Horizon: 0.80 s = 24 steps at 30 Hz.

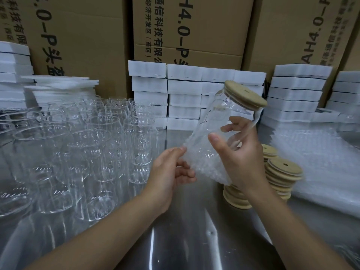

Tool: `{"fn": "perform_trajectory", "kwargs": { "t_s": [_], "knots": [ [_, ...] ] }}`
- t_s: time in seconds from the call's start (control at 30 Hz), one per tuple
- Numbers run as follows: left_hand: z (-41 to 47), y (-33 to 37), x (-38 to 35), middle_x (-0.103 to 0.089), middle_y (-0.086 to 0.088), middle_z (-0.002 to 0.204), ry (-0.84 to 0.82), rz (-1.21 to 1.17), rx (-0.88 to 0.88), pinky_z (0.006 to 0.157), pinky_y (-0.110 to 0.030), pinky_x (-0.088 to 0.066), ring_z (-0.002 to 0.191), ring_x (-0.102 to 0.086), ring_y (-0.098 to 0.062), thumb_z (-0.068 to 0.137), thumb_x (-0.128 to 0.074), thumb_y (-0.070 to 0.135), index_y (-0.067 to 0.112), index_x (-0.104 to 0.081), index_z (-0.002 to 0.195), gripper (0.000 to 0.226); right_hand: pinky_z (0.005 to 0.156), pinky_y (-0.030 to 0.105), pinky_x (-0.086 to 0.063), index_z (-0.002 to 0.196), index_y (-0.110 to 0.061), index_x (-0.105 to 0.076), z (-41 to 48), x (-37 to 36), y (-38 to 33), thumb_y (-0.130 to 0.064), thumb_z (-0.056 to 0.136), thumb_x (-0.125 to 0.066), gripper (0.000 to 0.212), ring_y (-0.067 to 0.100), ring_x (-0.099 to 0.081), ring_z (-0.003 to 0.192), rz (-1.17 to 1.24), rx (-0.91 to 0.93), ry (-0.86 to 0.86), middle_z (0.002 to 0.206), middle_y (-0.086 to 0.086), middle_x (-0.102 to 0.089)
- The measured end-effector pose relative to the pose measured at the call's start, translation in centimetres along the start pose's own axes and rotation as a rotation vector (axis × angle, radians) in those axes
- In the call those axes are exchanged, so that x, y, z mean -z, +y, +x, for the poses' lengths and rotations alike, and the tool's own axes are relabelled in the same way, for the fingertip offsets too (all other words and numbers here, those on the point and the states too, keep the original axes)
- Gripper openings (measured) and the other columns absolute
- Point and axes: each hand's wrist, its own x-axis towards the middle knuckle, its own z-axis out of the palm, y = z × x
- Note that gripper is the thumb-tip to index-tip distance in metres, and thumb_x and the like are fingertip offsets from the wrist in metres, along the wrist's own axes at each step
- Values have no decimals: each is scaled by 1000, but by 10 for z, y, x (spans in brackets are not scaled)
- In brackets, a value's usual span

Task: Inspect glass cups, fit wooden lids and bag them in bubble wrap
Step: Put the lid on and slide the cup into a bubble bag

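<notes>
Glass cup (220,117) with a wooden lid (245,93) already on is up in the air, centre-right of the frame, tilted so the lid points to the upper right. Its lower half sits inside a bubble wrap bag (204,164), so I'd say we're mid-bagging. Right hand (239,152) has its fingers wrapped round the cup and bag from the right, and the left hand (171,172) is pinching the bag's left edge between thumb and fingers.

What could go wrong, as I see it: the cup is slanted and the wrap looks slippery, so if the right grip loosens, the cup could slide out lid-first. The lid might also pop off if it's only resting there; can't tell how snug it is.

Biggest stuff around: cardboard boxes (81,36) along the top, stacks of white foam-wrapped packs (185,94) below them, then a crowd of bare glasses (78,145) filling the left side of the steel table (185,240). A sheet pile of bubble wrap (315,162) lies at right, and stacks of spare lids (282,174) sit right under the right hand. Those glasses are close to the left elbow, so a careless swing could knock some over.
</notes>
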Motion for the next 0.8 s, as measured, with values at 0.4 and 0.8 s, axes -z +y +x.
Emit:
{"fn": "perform_trajectory", "kwargs": {
  "t_s": [0.4,0.8],
  "knots": [
    [-4,3,2,-50,9,46,103,317,-342,39,-16,-38,39,-45,-5,94,-59,8,14,-62,78,17,73,20,-39,111,-40,-42,-1,2,-3,-78,52,-57,72,1,-49,96,-114,-1,-78,101,-22,-52],
    [-15,-4,7,-26,35,146,-310,720,-499,103,-3,-27,136,-24,17,52,-78,63,73,-10,134,107,77,23,-46,123,-33,-39,-4,-6,-2,-79,55,-54,84,1,-55,96,111,-157,-127,107,-14,-52]
  ]
}}
